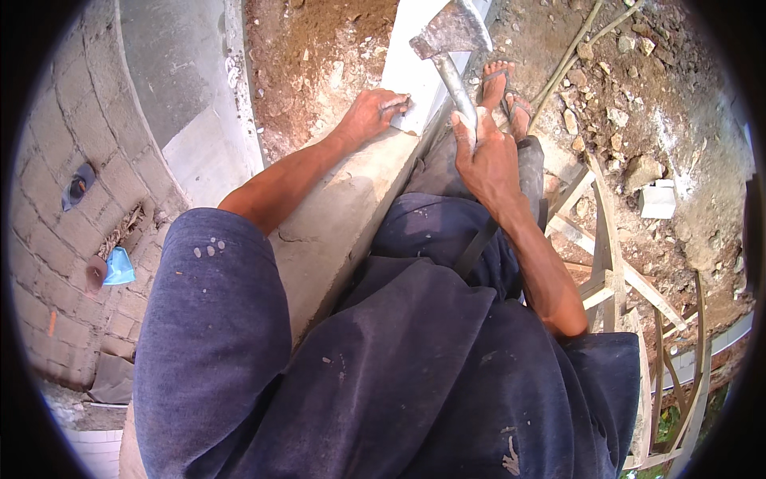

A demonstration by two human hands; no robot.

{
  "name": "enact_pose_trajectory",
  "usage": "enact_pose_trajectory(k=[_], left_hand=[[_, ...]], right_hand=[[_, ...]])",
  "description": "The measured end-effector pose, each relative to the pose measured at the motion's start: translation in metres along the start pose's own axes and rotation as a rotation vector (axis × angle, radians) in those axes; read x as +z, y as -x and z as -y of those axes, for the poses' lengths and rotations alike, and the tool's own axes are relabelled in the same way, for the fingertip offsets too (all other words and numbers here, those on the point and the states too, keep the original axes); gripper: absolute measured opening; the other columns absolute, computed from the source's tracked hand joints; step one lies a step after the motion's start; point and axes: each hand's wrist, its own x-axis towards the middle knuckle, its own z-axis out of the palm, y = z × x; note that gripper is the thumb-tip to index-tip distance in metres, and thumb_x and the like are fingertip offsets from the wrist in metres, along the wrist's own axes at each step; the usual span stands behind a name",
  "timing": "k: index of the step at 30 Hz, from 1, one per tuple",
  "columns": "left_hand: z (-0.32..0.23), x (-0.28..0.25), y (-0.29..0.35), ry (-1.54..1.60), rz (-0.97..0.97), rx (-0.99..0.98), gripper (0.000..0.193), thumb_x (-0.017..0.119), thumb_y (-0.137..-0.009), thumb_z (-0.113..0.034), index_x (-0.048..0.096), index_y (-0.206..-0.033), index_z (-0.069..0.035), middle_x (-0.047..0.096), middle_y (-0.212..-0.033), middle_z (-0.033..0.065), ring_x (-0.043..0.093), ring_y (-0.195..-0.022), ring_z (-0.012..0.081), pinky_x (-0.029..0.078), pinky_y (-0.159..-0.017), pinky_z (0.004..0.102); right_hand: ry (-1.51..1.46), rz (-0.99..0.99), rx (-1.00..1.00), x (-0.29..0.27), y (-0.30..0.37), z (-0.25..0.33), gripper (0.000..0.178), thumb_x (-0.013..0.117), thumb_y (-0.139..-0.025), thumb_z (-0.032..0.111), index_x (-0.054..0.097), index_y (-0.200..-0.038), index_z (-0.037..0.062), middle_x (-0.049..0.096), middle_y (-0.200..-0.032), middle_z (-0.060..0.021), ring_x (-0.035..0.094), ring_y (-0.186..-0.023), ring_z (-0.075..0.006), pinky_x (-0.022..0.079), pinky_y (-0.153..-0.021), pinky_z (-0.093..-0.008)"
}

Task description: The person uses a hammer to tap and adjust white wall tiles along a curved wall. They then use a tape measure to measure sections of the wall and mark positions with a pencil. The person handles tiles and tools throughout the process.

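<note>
right hand is wrapped snug round the handle of a hatchet, blade hanging over the white board on the concrete ledge. left hand is curled at the board's edge, can't tell if it's pinching anything.

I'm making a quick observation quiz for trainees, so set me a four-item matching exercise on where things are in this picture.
1. hatchet
2. left hand
3. blue scrap
4. white block

A. among grey blockwork, at the picture's left
B. on rubble-strewn ground, at the picture's right
C. in the right hand
D. at the near end of the white board

Pairs: 1-C, 2-D, 3-A, 4-B
</note>
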Motion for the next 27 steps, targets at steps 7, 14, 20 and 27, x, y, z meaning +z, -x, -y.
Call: enact_pose_trajectory(k=[7, 14, 20, 27], left_hand=[[-0.003, -0.004, -0.003, -0.030, 0.078, -0.086, 0.020, 0.065, -0.086, -0.014, 0.070, -0.103, -0.004, 0.068, -0.101, 0.0160, 0.065, -0.092, 0.0327, 0.052, -0.086, 0.0403], [-0.005, -0.015, -0.002, -0.107, 0.037, -0.314, 0.045, 0.080, -0.072, -0.029, 0.067, -0.102, 0.002, 0.068, -0.091, 0.0188, 0.066, -0.082, 0.0297, 0.051, -0.075, 0.0393], [-0.006, -0.016, -0.008, -0.102, 0.045, -0.414, 0.051, 0.083, -0.066, -0.034, 0.065, -0.096, 0.004, 0.065, -0.083, 0.0202, 0.065, -0.078, 0.0308, 0.050, -0.071, 0.0395], [-0.005, -0.010, -0.006, -0.227, 0.025, -0.339, 0.049, 0.084, -0.065, -0.039, 0.063, -0.085, 0.001, 0.067, -0.082, 0.0170, 0.066, -0.084, 0.0312, 0.052, -0.076, 0.0416]], right_hand=[[0.049, 0.079, -0.040, -0.001, -0.003, -0.008, 0.045, 0.047, -0.096, 0.037, 0.056, -0.104, -0.0068, 0.063, -0.076, -0.0302, 0.063, -0.079, -0.0468, 0.049, -0.074, -0.0532], [-0.293, 0.050, 0.093, -0.022, 0.017, -0.013, 0.053, 0.038, -0.100, 0.045, 0.058, -0.097, -0.0048, 0.058, -0.066, -0.0226, 0.060, -0.067, -0.0414, 0.044, -0.066, -0.0485], [-0.085, 0.113, 0.073, 0.006, 0.010, -0.011, 0.057, 0.039, -0.099, 0.048, 0.059, -0.098, -0.0058, 0.061, -0.072, -0.0295, 0.062, -0.074, -0.0463, 0.046, -0.069, -0.0523], [-0.293, 0.013, 0.021, -0.008, 0.010, -0.014, 0.054, 0.039, -0.099, 0.046, 0.059, -0.096, -0.0046, 0.060, -0.066, -0.0254, 0.060, -0.068, -0.0463, 0.045, -0.065, -0.0516]])
